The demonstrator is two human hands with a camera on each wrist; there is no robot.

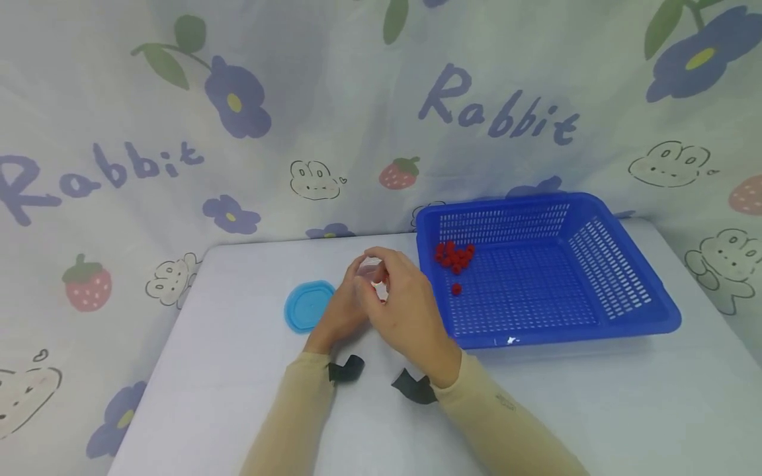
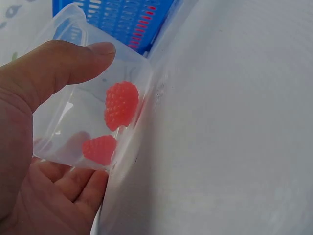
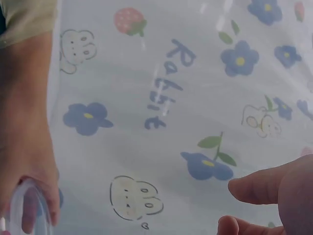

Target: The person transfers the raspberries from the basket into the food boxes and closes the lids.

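Right now, the left hand (image 1: 344, 309) is holding a clear tub (image 2: 93, 117), its thumb lying along one wall and its other fingers curling round the opposite side, so they are clamped on it. Inside, two red berries (image 2: 121, 105) are showing through the plastic near the base; whether the tub is touching the desk (image 1: 238, 317), I cannot tell. The right hand (image 1: 412, 305) is hovering at the tub's mouth, fingers bending toward the thumb; in the right wrist view the thumb and fingertip are standing apart, with a gap between them.

A blue lid (image 1: 309, 306) is lying flat on the desk, just beside the left wrist. To the right of both hands, a blue basket (image 1: 536, 291) is standing near the patterned cloth (image 1: 357, 119), and more berries (image 1: 455, 256) are clustering in its left back part, one lying apart nearer the front. Dark straps (image 1: 417, 389) are sticking out by both cuffs.
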